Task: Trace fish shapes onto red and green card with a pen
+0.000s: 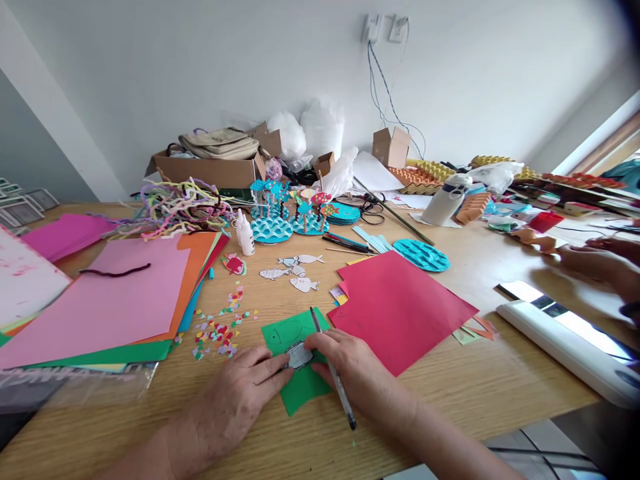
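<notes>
A green sheet of paper [280, 333] lies on the wooden table [450, 387] near its front edge, with a faint fish outline drawn on it. A small grey paper fish cut-out [299, 355] rests on the green sheet. My left hand [245, 393] lies on the table with its fingertips pressing on the cut-out's left side. My right hand [357, 373] is closed round a grey pen [333, 373], its fingers touching the cut-out's right side.
A red sheet [400, 307] lies right of the green one. A stack of pink, orange and green paper [115, 300] sits left, with confetti bits [220, 330]. Paper fish [295, 270], a glue bottle [247, 237], blue wave discs [273, 229], boxes and another person's hands [600, 260] lie beyond.
</notes>
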Tool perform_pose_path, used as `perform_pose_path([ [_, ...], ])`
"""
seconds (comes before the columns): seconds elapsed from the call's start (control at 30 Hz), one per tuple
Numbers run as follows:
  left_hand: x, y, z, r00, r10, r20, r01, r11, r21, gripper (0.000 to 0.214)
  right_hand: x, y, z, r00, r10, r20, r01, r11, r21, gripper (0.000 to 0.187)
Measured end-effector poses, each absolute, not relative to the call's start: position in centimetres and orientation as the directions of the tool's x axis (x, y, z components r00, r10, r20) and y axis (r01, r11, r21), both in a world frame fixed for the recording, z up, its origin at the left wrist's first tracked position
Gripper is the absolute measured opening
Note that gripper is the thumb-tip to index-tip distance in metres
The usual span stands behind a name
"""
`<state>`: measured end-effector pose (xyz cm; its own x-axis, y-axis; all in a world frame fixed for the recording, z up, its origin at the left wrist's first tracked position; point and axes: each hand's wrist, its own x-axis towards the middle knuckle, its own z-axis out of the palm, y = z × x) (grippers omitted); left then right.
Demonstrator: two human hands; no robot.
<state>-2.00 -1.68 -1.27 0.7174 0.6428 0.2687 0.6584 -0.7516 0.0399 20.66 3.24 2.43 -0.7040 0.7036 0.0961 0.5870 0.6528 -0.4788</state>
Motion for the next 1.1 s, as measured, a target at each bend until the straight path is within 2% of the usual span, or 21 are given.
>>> perform_pose_path([
  [0.17,-1.9,-1.7,-0.9,0.713,0.629,0.309,0.655,-0.755,0.024,0.043,20.6,4.0,2.3,-0.695,0.71,0.112,0.594,0.655,-0.466,0.016],
  [0.57,-2.0,-1.8,-1.0,0.698,0.644,0.313,0.664,-0.746,0.054,0.042,20.6,3.9,1.5,-0.675,0.71,0.201,0.546,0.664,-0.511,0.018],
  [0.83,-1.8,-1.7,-0.6,0.701,0.629,0.337,0.651,-0.757,0.057,0.039,20.6,3.8,1.4,-0.679,0.704,0.208,0.552,0.676,-0.489,0.016],
  [1.0,-1.7,-1.7,-0.4,0.685,0.661,0.305,0.673,-0.735,0.081,0.038,20.4,3.4,1.7,-0.701,0.671,0.243,0.524,0.715,-0.464,0.015],
  [1.1,-1.9,-1.8,-0.7,0.683,0.67,0.291,0.676,-0.731,0.097,0.039,20.2,3.3,1.8,-0.737,0.644,0.205,0.517,0.733,-0.442,0.017],
])
